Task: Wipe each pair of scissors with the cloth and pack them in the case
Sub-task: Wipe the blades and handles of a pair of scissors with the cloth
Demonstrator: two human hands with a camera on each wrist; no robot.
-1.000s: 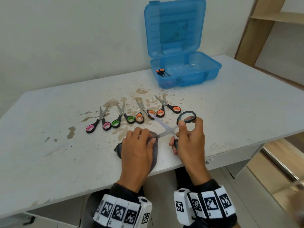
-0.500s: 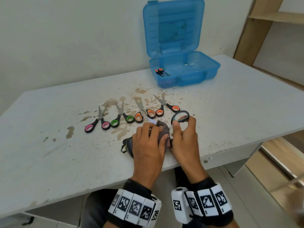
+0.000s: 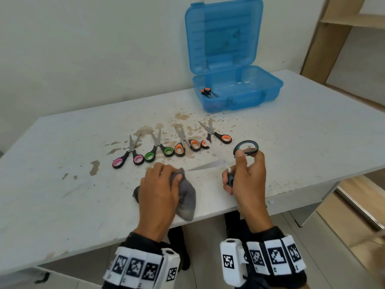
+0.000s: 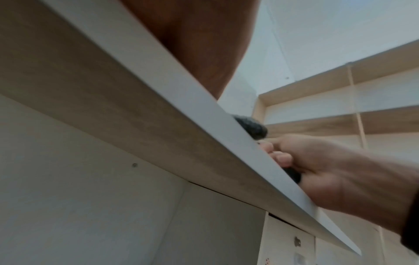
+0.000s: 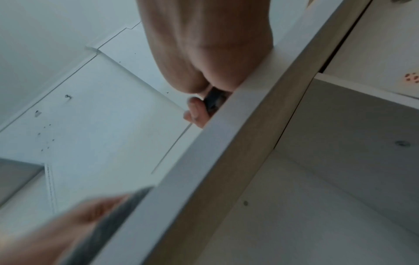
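My right hand [image 3: 243, 174] holds a pair of black-handled scissors [image 3: 245, 147] spread wide, one blade [image 3: 205, 166] pointing left, the other blurred. My left hand [image 3: 160, 184] grips a bunched grey cloth [image 3: 186, 197] near the table's front edge, just left of the blade tip and apart from it. Several scissors lie in a row behind: pink-handled [image 3: 128, 157], green-handled [image 3: 159, 150] and two orange-handled pairs [image 3: 184, 146] [image 3: 218, 136]. The open blue case [image 3: 237, 90] at the back holds one orange-handled pair [image 3: 207, 91]. In the left wrist view the cloth [image 4: 251, 128] peeks over the table edge.
The white table [image 3: 302, 132] carries brown stains [image 3: 94, 167] around the row of scissors. Its front edge runs just under both wrists. A wooden shelf unit [image 3: 354, 24] stands at the right, beyond the table.
The left hand has drawn the cloth back left off the scissors, away from the right hand. The blades, covered half a second ago, show again, spread wide.
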